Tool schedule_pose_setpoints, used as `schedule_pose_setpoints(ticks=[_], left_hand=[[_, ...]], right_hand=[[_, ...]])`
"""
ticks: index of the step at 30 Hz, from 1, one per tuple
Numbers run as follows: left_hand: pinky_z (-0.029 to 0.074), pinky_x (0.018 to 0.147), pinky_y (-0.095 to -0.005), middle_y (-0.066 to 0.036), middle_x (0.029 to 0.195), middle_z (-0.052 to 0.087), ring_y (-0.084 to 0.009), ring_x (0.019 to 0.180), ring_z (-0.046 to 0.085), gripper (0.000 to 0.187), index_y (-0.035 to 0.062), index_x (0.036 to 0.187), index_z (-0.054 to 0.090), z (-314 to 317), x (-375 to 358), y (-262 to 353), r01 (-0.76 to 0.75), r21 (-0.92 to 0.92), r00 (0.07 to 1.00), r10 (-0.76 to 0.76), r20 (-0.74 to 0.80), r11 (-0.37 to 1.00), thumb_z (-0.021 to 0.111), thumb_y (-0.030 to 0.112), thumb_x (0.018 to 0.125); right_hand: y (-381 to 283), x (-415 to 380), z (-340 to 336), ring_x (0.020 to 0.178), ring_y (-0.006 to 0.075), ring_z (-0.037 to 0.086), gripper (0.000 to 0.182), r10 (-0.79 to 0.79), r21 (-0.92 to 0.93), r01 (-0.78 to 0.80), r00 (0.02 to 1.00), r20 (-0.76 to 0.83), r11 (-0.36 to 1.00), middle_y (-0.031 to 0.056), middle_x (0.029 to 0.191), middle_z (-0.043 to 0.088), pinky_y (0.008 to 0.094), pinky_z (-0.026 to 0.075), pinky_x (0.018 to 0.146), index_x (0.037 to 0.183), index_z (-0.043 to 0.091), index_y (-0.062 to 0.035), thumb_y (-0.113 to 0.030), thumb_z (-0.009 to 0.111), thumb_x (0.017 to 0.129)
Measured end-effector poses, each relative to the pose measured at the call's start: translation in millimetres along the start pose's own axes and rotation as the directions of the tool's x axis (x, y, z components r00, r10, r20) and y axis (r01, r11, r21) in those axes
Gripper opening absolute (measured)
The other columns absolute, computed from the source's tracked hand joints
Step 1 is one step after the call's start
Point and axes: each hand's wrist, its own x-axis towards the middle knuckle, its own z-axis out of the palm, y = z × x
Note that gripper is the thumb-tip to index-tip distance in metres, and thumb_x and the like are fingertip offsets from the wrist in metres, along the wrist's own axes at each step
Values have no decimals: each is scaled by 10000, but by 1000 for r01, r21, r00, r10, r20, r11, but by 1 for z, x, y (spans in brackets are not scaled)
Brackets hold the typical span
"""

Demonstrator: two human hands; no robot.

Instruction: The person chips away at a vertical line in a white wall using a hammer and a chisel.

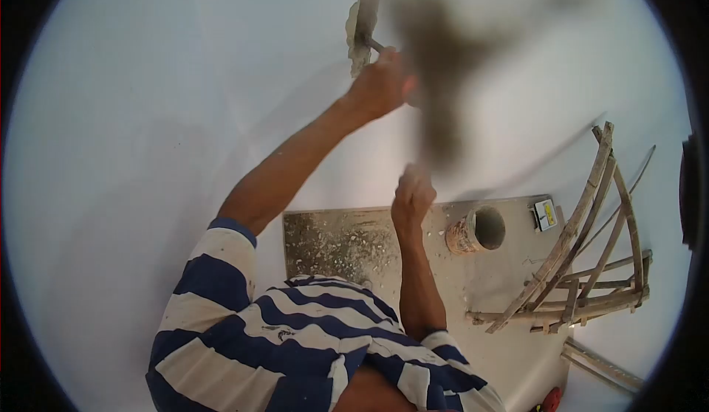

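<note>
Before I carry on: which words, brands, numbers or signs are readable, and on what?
No text is readable.
Bucket: coloured markings on its side, too small and blurred to read.
Small boxy item: a yellow-and-dark patch, too small to read.

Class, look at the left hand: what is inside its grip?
A thin tool sticks out of the left hand toward the chipped strip. The gripped part is covered by the hand, so its full shape cannot be seen.

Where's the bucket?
In the head view, the bucket is on the floor right of centre, between the scattered debris and the wooden frame.
</note>
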Motion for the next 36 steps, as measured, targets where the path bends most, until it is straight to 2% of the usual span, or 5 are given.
schedule_pose_setpoints(ticks=[5, 7, 14, 31, 36], left_hand=[[550, 652, -410, -62, 1019, 544, -366, 977, 540, 352, 138, 1102, 551, 47, 16, 28, -202, 659, 947, -28, 321, 725, 649, 49, 775], [556, 635, -392, -51, 1029, 553, -370, 1016, 532, 362, 143, 1107, 552, 34, 9, 17, -65, 293, 988, 22, 151, 954, 657, 54, 772], [480, 933, -379, -16, 1126, 576, -224, 1138, 524, 318, 107, 1100, 557, -39, -45, 20, 24, -157, 999, -27, -17, 987, 688, 82, 811], [450, 967, -369, -27, 1163, 557, -232, 1114, 526, 373, 92, 1132, 541, -59, -52, 10, 17, -260, 996, 8, 92, 965, 700, 68, 796], [467, 946, -379, -58, 1174, 556, -248, 1085, 549, 395, 92, 1158, 539, -69, -42, 11, 112, -298, 991, -85, 102, 948, 708, 104, 801]], right_hand=[[33, -44, -37, 482, 63, 396, 347, 293, 305, -247, 949, -116, 920, -18, 563, 426, 256, 318, 428, 831, 500, -32, -334, 452, 995], [61, -70, -63, 442, 41, 336, 325, 244, 40, -241, 947, -209, 970, -44, 556, 352, 205, 280, 387, 794, 403, -98, -339, 430, 1011], [69, -95, -103, 400, 46, 319, 356, 441, 181, -422, 893, -82, 888, -25, 563, 368, 217, 274, 348, 794, 398, -97, -377, 407, 1014], [2, -21, -82, 444, 32, 343, 330, 108, 267, -140, 985, 132, 953, -40, 570, 410, 221, 287, 390, 797, 457, -41, -285, 425, 1018], [-104, 25, -113, 435, 63, 318, 505, -129, 434, 235, 957, -259, 870, -30, 555, 330, 223, 262, 364, 750, 467, -92, -538, 374, 967]])
